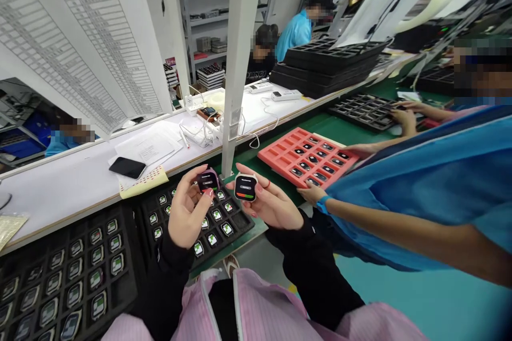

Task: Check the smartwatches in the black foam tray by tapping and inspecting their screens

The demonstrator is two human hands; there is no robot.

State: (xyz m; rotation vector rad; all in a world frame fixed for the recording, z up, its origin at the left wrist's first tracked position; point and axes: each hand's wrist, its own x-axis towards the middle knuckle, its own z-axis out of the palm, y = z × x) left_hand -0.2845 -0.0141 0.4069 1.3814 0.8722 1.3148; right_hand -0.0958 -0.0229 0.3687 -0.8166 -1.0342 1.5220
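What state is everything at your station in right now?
Left-hand watch, held up, screen lit.
Left hand, fingers wrapped around that watch.
Right-hand watch, held up, screen lit with red and green bars.
Right hand, fingers gripping that watch.
Black tray, most pockets filled with watches, screens lit.
Pink tray, loaded with small dark devices, co-worker's hand on its edge.
Phone, lying flat on bench, screen dark.

Everything around me is bright and evenly lit, with no single light source I can pick out. Right of the white post, only soft shadows lie under the stacked black trays. Left of it, the wide lens bows the printed sheets and the counter toward the frame edge. The watch screen in my right grip shows sharply, without glare or blur.
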